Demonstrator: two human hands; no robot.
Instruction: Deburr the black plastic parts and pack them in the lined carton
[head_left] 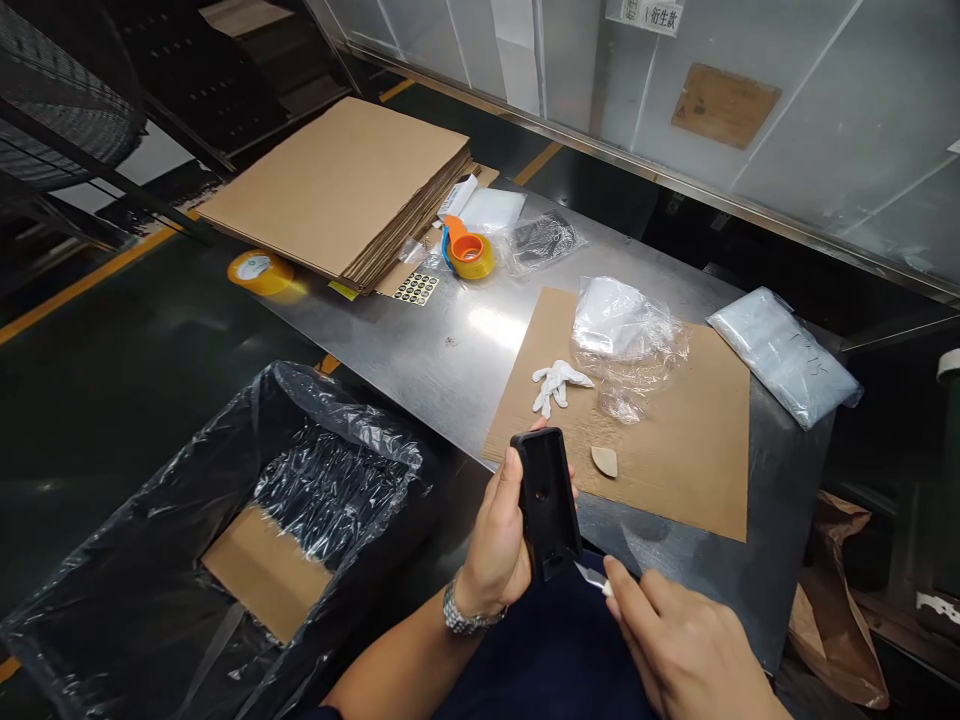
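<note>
My left hand (496,540) is closed around a flat black plastic part (547,500), holding it upright over my lap at the table's front edge. My right hand (679,640) pinches a small blade (590,577) whose tip touches the part's lower right corner. Just beyond, on a brown cardboard sheet (675,450), lie a white glove (556,384), a small beige piece (604,461) and a crumpled clear plastic bag (624,335).
A steel table (442,340) carries a stack of flat cardboard (337,185), an orange tape dispenser (468,250), a yellow tape roll (259,272), a sticker sheet (416,288) and bagged items (784,352). A carton lined with black plastic (247,540) stands at my left.
</note>
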